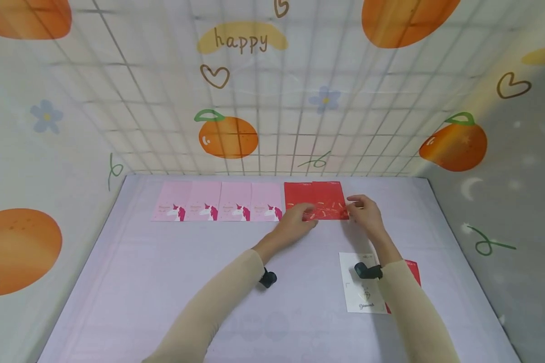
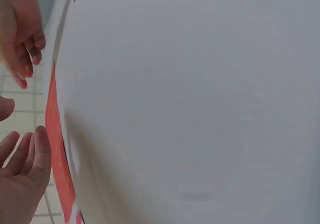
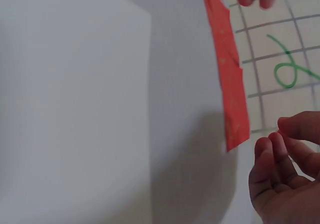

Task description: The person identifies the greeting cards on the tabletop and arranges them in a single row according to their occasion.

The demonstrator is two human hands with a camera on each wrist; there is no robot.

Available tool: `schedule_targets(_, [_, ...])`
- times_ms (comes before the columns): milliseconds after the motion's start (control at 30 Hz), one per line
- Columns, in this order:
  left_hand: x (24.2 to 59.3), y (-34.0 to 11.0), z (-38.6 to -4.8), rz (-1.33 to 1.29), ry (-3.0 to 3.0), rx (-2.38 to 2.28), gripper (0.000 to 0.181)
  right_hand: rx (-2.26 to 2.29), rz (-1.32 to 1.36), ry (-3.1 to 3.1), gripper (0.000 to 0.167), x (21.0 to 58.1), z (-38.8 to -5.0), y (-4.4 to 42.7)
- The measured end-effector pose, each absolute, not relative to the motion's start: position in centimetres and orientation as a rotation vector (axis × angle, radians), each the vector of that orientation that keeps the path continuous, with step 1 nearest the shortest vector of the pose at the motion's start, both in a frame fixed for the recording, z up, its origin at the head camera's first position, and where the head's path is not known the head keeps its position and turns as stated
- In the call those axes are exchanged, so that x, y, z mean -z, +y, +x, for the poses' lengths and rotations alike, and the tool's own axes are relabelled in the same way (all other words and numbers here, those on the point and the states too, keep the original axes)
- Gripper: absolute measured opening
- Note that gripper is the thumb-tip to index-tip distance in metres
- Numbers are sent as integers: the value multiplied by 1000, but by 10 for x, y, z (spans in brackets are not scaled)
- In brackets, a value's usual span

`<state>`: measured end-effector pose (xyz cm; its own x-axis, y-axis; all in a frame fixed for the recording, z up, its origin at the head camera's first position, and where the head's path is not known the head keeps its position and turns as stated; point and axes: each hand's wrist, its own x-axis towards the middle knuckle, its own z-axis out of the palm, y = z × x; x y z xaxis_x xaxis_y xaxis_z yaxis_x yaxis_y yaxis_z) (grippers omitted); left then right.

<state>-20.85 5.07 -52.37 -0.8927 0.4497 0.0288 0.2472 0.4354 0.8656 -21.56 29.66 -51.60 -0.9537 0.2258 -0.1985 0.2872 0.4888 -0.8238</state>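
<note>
Beige fabric sleeves point(image 1: 218, 302) foremost; pink unicorn-printed paper cards point(image 1: 206, 196) lie left of the relaxed, empty left hand point(image 1: 295, 222); red rectangular paper cards point(image 1: 322, 196), apparently being aligned, lie between it and the loosely bent, empty right hand point(image 1: 367, 214); next likely calls for lifting clear.

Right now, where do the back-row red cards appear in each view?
Head: red cards at the back row's right end, right of centre.
Left wrist: narrow red strip near the left edge.
Right wrist: slanted red band right of centre, from the top edge.
Shared landmark: the gridded backdrop.
</note>
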Motion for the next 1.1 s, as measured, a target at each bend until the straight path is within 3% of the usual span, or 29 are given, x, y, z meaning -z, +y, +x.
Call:
schedule_targets(700, [499,-16,-131,439,2382,-1633,39,1633,109,2699,41,477,-126,254])
schedule_targets(1100, [496,-36,-91,399,2354,-1694,37,1715,9,2663,35,481,-85,233])
